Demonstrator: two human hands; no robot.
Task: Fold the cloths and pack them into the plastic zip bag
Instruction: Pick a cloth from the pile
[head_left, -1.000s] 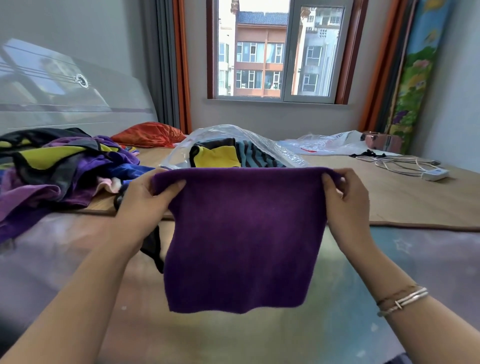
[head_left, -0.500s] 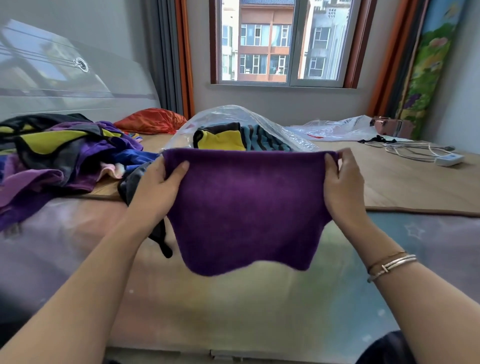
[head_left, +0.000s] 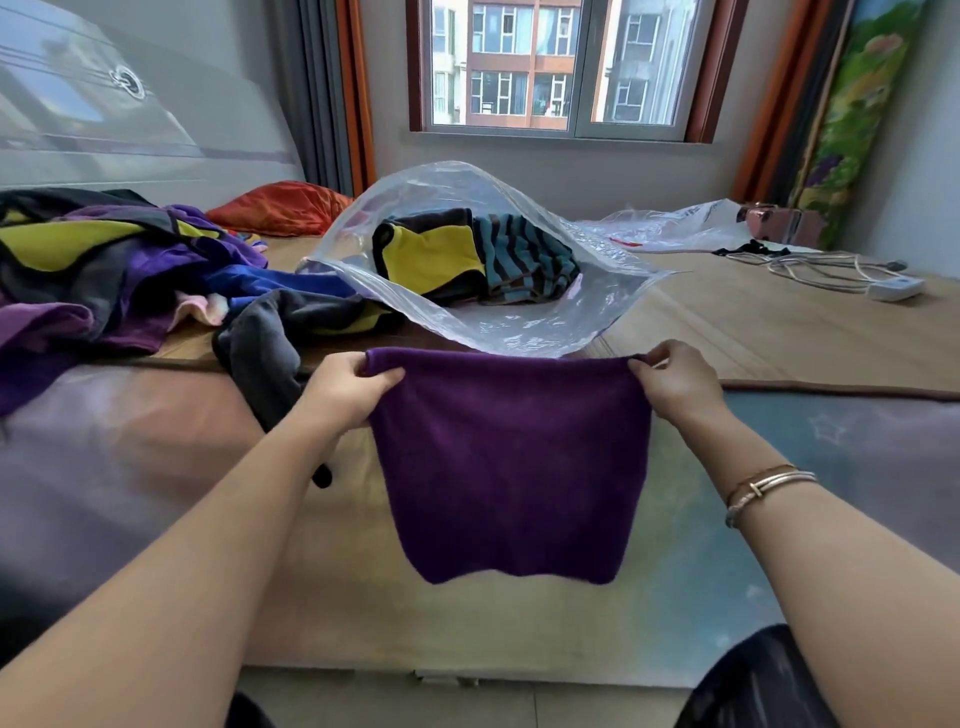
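Holding purple cloth (head_left: 511, 467) by top corners: left hand (head_left: 345, 392) and right hand (head_left: 675, 382) each pinch one corner, fingers curled round fabric. Cloth hangs folded over bed edge, just in front of clear zip bag (head_left: 519, 332), mouth gaping, folded yellow and striped cloths (head_left: 478, 254) inside. Unfolded cloth pile (head_left: 114, 270) lies left on bed.

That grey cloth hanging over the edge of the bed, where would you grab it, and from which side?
A judgement only: take the grey cloth by its bunched upper part that lies on the mat, coming from above and the near side. That part is heaped and easy to pinch, while its lower end dangles over the edge behind the left hand. Both hands, the right hand too, hold the purple cloth now.
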